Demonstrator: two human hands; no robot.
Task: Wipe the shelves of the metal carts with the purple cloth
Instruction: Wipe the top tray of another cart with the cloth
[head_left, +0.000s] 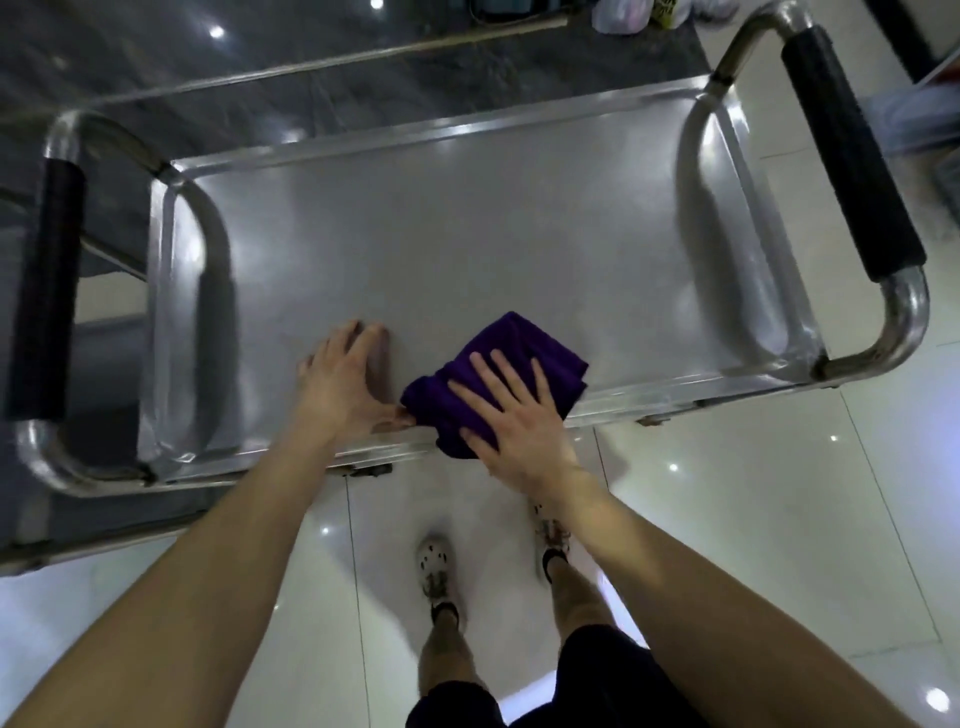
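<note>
Head view, cloth: The folded dark-purple soft cloth (524, 340) lay on the top shelf of the shiny steel cart (467, 234), at the near edge. One corner hung over the rim towards me.
Head view, handling: I judged it light, limp and a little bunched. A pinch would only crumple it, so a flat palm spread across its top seemed the best hold. On polished metal it would probably slide easily under light pressure.
Head view, right hand: My right hand (511, 415) lay flat on the cloth, fingers straight and slightly spread, pointing away and a little left. It gripped nothing and only pressed down.
Head view, left hand: My left hand (343, 379) rested flat on the bare shelf just beside the cloth, fingers stretched away from me. The thumb reached towards the cloth's near-left corner; I could not tell whether it touched.
Head view, arms: Both bare forearms reached forward and down, converging on the shelf's near edge.
Head view, cart ends: The black-gripped tubular handles, left (44, 291) and right (852, 156), stood well apart from both hands.
</note>
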